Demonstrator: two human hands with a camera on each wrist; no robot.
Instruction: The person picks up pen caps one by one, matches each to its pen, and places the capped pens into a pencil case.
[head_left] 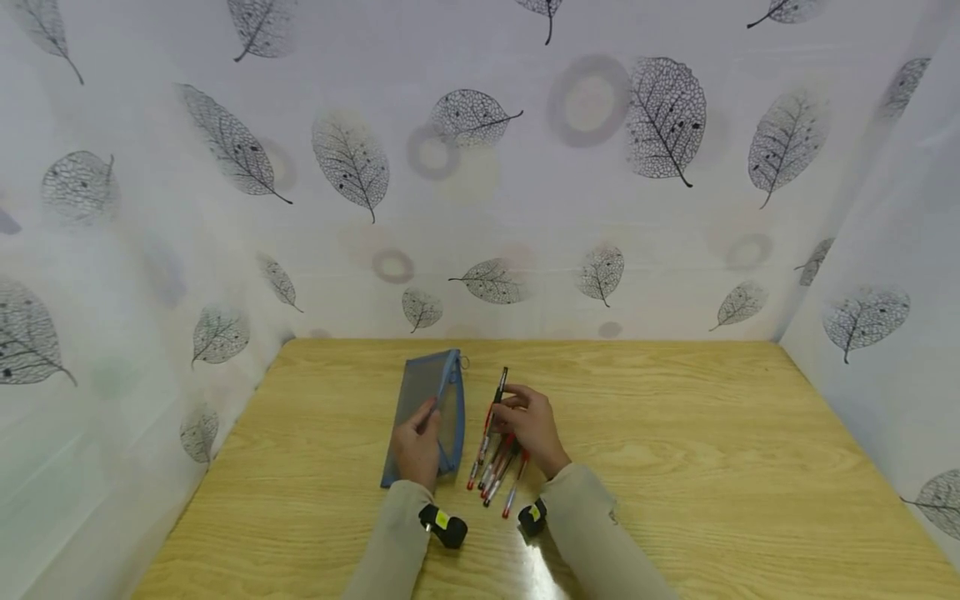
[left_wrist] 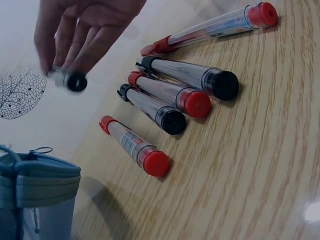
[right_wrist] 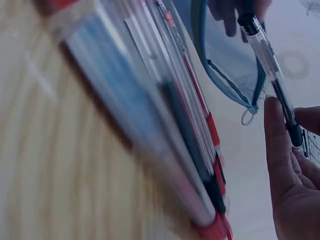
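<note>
A blue zip pouch (head_left: 420, 385) with see-through mesh sides is held tilted up by my left hand (head_left: 417, 450), thumb and fingers gripping its edge. Its zipped side gapes, and a ring hangs at one end (right_wrist: 247, 117). To the right, my right hand (head_left: 531, 425) pinches a black-capped gel pen (right_wrist: 270, 60) with a clear barrel, raised above the table. Below that hand lie several more clear pens with red or black caps and ends, among them a black one (left_wrist: 192, 75) and a red one (left_wrist: 135, 145).
The wood-grain table (head_left: 675, 433) carries the pens and runs back to a pale curtain (head_left: 510, 208) printed with leaves, which also hangs along both sides. Black wrist cameras (head_left: 444, 525) sit on both sleeves, close to the near ends of the pens.
</note>
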